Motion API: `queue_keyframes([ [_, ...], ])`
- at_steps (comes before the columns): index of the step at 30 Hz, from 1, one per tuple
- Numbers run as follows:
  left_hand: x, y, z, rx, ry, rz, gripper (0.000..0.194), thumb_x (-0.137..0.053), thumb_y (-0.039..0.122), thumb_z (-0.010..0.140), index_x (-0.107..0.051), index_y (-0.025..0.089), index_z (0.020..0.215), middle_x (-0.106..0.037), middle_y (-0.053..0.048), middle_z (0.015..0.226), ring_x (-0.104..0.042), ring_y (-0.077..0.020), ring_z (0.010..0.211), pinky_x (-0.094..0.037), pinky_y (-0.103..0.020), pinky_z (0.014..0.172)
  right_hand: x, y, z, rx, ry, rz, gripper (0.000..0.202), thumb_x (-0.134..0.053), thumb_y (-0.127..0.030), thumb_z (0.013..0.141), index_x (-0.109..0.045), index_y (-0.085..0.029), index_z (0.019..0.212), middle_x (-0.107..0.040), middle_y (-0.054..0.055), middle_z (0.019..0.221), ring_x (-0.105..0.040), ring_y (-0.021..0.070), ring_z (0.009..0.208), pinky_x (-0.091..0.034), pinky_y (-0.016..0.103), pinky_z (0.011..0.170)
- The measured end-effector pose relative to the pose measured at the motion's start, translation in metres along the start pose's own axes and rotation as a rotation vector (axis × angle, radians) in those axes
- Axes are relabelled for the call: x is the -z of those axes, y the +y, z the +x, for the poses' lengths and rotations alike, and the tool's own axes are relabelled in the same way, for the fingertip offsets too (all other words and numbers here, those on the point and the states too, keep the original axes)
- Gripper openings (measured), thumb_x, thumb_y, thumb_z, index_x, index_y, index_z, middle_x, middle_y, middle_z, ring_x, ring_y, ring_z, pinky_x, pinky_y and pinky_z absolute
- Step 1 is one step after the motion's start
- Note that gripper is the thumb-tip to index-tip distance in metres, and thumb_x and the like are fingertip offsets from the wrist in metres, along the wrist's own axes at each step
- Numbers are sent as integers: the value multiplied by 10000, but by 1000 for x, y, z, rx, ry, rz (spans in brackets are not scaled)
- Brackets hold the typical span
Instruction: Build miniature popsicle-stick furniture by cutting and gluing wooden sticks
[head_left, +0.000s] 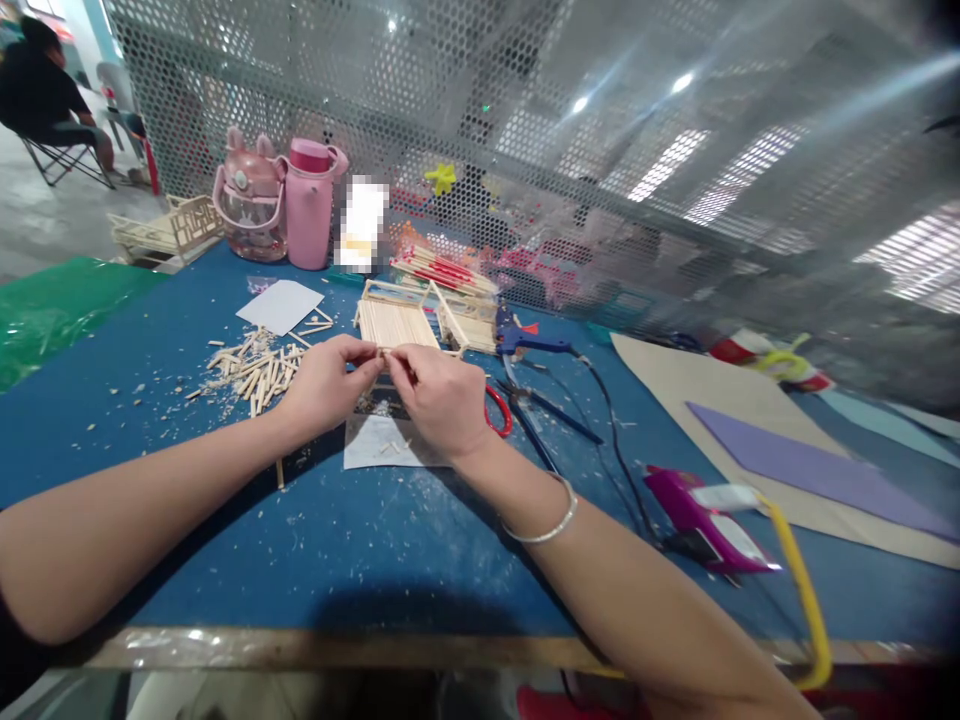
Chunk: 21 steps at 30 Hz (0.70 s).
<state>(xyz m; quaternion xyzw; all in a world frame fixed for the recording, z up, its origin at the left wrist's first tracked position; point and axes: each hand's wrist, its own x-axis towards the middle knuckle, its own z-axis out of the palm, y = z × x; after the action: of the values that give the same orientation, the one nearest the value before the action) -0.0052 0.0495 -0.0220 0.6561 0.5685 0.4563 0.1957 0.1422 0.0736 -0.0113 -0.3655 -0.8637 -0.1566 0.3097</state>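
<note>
My left hand [334,380] and my right hand [442,395] meet at the near edge of a small wooden stick structure [397,318]. Thumbs and fingers of both are pinched together, fingertips almost touching. Whatever lies between them is too small to make out. The structure has a flat slatted surface with raised rails at its back and right side. Below my hands lies a white paper [375,445] with small stick bits on it. To the left of my left hand is a pile of short cut sticks [266,370].
Red-handled scissors [499,410], pliers [536,420] and a blue glue gun [532,338] lie right of my hands. Pink bottles [309,205] stand at the back against a perforated metal screen [450,110]. A purple device [705,520] lies front right. A person sits far left.
</note>
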Motion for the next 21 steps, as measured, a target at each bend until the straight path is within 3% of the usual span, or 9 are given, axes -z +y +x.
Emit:
queue_keyframes([
  [9, 1, 0, -1, -8, 5, 4, 178, -517, 301, 792, -673, 217, 782, -711, -37, 853, -602, -174, 803, -447, -308, 755, 8, -5, 2, -157, -82, 164, 255, -451, -283, 890, -678, -177, 842, -721, 51, 833, -630, 150, 747, -372, 253, 631],
  [14, 1, -1, 0, -4, -7, 19, 168, -520, 287, 793, -671, 214, 790, -706, -48, 862, -605, -177, 810, -443, -306, 748, 9, -2, -3, -301, -32, 350, 171, -520, -245, 794, -663, -168, 742, -655, 13, 630, -566, 115, 576, -383, 242, 590],
  [18, 1, -2, -1, 18, -14, 20, 183, -521, 284, 792, -674, 192, 830, -700, -60, 860, -602, -180, 799, -441, -317, 746, 10, -3, -5, -547, -72, 654, 106, -567, -235, 712, -625, -153, 678, -563, -24, 529, -478, 83, 476, -362, 231, 512],
  [21, 2, -1, -1, 14, -12, 20, 190, -517, 288, 794, -678, 197, 836, -701, -54, 857, -601, -176, 799, -440, -315, 747, 11, -8, -2, -820, -160, 990, 146, -578, -257, 717, -628, -144, 795, -519, -53, 487, -407, 61, 404, -304, 213, 427],
])
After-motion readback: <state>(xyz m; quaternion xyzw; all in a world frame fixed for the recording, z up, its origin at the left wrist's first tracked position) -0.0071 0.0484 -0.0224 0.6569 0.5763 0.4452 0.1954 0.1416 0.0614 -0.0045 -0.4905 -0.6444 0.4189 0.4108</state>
